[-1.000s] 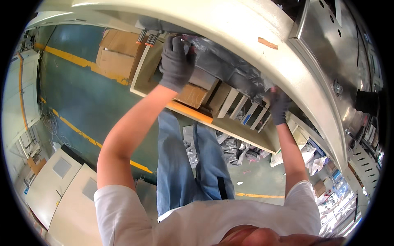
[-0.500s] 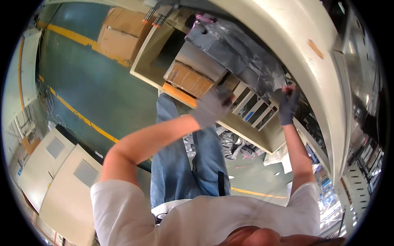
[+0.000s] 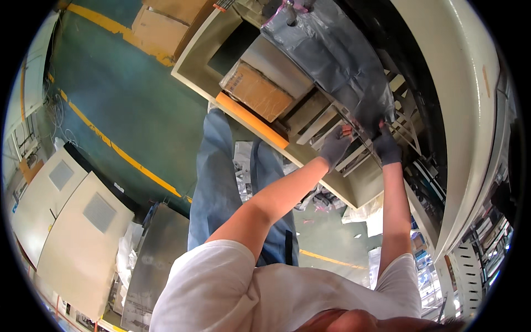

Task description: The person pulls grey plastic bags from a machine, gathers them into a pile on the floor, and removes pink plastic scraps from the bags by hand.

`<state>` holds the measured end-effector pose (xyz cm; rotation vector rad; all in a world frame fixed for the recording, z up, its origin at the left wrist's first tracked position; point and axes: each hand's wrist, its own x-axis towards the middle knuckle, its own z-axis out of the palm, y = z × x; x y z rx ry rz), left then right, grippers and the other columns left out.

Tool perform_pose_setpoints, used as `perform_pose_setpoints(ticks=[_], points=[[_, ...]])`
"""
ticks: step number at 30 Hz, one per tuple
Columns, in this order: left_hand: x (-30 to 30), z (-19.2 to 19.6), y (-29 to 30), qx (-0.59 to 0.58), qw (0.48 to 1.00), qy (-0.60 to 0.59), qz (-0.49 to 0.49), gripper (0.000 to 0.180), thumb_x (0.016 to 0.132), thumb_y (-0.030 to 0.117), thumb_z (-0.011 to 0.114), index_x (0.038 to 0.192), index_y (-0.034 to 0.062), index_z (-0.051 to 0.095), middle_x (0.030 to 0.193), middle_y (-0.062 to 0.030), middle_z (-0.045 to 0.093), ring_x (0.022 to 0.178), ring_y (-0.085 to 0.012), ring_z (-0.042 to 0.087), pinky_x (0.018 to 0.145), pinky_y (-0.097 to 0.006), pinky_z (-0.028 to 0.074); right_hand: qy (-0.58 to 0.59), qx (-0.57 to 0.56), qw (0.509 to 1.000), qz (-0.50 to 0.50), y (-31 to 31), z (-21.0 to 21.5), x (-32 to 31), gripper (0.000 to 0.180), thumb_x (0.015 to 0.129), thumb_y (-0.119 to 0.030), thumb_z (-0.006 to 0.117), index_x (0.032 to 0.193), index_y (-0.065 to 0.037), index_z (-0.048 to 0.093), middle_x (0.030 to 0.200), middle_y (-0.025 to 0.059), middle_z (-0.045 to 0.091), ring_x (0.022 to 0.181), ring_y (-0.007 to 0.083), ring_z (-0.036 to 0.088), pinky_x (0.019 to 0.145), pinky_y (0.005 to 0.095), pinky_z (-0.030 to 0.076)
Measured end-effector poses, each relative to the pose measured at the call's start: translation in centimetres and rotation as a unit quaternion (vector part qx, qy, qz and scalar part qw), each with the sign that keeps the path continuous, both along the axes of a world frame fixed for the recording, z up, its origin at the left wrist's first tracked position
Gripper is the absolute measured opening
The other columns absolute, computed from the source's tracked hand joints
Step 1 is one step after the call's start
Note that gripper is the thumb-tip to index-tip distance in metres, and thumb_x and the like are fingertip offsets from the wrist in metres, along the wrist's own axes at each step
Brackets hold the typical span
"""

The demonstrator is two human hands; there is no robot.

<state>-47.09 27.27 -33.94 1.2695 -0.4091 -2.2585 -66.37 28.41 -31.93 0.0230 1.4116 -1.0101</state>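
Both my hands wear dark grey gloves with bare fingertips. A large grey plastic bag (image 3: 337, 58) lies stretched across the machine opening, its far end by a metal knob (image 3: 291, 13). At the bag's near end my right hand (image 3: 388, 147) is closed, fingertips pinching its lower edge. My left hand (image 3: 336, 146) is just left of it, over pale slats (image 3: 317, 126) in the cream tray (image 3: 337, 188). Its fingers are curled beside a thin metal edge; what they hold, if anything, is hidden.
A brown cardboard box (image 3: 257, 91) sits in the tray behind an orange strip (image 3: 251, 120). The curved cream machine housing (image 3: 459, 88) rises on the right. Larger cartons (image 3: 160, 27) stand on the green floor at far left. Cream cabinets (image 3: 83, 221) are at left.
My left hand has moved right, from beside the cardboard box to near my right hand. The grey bag lies flatter and more stretched out. The whole view has shifted a little.
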Motion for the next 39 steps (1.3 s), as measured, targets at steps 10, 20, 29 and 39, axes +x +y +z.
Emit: perform_pose_setpoints(ticks=[10,20,29,39], points=[[-0.4,4.7,-1.1,0.079,0.989,0.097,-0.076,0.030,0.084,0.003,0.049,0.113,0.0028,0.057,0.095,0.0001,0.060,0.082,-0.0080,0.054,0.071,-0.023,0.046,-0.015,0.025,0.999,-0.046,1.8,4.3,-2.1,0.049,0.087,-0.021,0.062,0.126,0.001,0.045,0.125,0.0106,0.052,0.111,0.0229,0.051,0.096,0.0366,0.042],[-1.4,4.5,-2.1,0.010,0.975,0.134,-0.176,0.020,0.084,0.009,0.051,0.099,0.0016,0.062,0.076,0.0022,0.058,0.064,-0.0067,0.051,0.057,-0.024,0.045,0.041,0.006,0.996,-0.084,2.3,5.5,-1.9,0.053,0.082,-0.020,0.067,0.128,-0.003,0.046,0.122,0.0083,0.054,0.109,0.0228,0.052,0.094,0.0358,0.042],[1.6,3.5,0.9,0.036,0.989,-0.134,-0.048,0.022,0.083,0.007,0.051,0.102,0.0009,0.060,0.092,-0.0043,0.064,0.082,-0.0095,0.057,0.074,-0.023,0.045,0.187,-0.078,0.977,-0.070,2.5,4.8,-1.0,0.047,0.079,-0.008,0.069,0.122,0.000,0.050,0.116,0.0061,0.056,0.105,0.0162,0.051,0.091,0.0299,0.041],[13.0,15.5,-10.6,-0.311,0.886,-0.190,-0.286,0.020,0.080,0.000,0.047,0.096,-0.0002,0.059,0.089,-0.0116,0.063,0.081,-0.0205,0.062,0.073,-0.031,0.048,0.483,0.032,0.875,0.024,3.6,1.4,-1.6,0.012,0.085,-0.010,0.056,0.093,0.000,0.056,0.088,0.0037,0.057,0.082,0.0116,0.056,0.074,0.0270,0.046]])
